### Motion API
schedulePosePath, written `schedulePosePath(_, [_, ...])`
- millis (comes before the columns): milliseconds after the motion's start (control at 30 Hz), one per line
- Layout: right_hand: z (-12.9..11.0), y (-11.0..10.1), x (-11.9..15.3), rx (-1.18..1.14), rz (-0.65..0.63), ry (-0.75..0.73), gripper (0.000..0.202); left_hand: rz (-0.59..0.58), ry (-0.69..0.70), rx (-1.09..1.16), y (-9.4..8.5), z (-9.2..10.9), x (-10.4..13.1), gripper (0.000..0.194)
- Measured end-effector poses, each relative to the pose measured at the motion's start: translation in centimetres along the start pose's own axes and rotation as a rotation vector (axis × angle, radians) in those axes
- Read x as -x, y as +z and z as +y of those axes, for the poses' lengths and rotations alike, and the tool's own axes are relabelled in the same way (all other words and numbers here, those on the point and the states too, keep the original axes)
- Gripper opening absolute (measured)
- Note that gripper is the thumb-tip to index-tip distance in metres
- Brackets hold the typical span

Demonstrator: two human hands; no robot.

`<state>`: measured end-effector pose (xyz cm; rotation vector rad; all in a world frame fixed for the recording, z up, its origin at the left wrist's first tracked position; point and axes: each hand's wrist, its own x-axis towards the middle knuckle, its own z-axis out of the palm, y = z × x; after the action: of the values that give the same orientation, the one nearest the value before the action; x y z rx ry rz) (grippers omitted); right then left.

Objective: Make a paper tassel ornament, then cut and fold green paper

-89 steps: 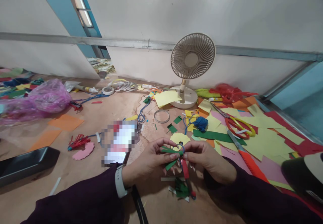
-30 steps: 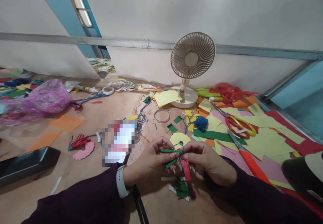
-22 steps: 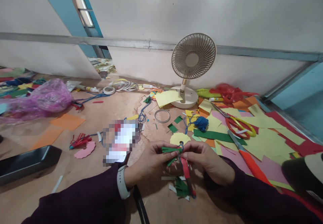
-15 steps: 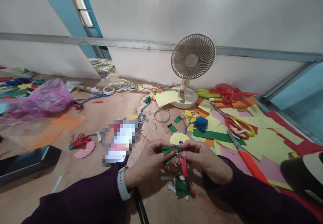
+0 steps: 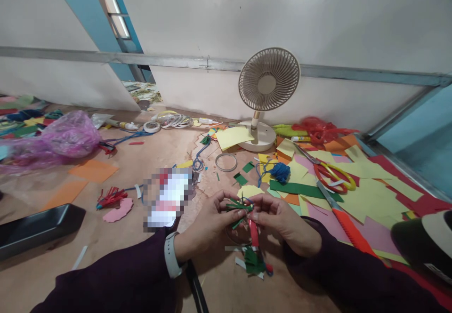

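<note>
My left hand point(image 5: 208, 221) pinches a fringed green paper tassel point(image 5: 236, 205) between thumb and fingers. Close against it, the fingertips of my right hand point(image 5: 287, 221) are closed on a red paper strip point(image 5: 253, 234) that hangs downward. A bit of blue yarn shows at the fingertips where the two pieces meet; how they join is hidden. Just beyond the fingers lies a scalloped yellow paper piece point(image 5: 249, 191). Below the hands, another fringed green paper piece point(image 5: 253, 261) rests on the table among white scraps.
A fan point(image 5: 269, 82) stands at the back. Scissors point(image 5: 335, 176), an orange-handled cutter point(image 5: 353, 230) and paper sheets point(image 5: 370, 200) cover the right. A blue yarn ball point(image 5: 280, 172) and a metal ring point(image 5: 226, 162) lie ahead. Left are a phone point(image 5: 169, 200) and a black case point(image 5: 38, 228).
My fingers have shifted slightly on the paper pieces, and the red strip hangs straighter and a little further left. The things on the table have stayed put.
</note>
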<state>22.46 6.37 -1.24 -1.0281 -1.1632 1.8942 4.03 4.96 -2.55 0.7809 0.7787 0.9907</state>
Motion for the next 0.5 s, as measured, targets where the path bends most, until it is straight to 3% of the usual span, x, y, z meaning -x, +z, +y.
schedulePosePath(200, [-0.14,-0.14,-0.04,0.048,-0.037,0.022,0.046,-0.094,-0.139,0.023,0.16,0.41,0.15,0.027])
schedulePosePath(500, [0.16,-0.10,-0.39,0.136,-0.037,-0.059,0.050,-0.039,-0.074,0.070,0.28,0.20,0.12,0.026])
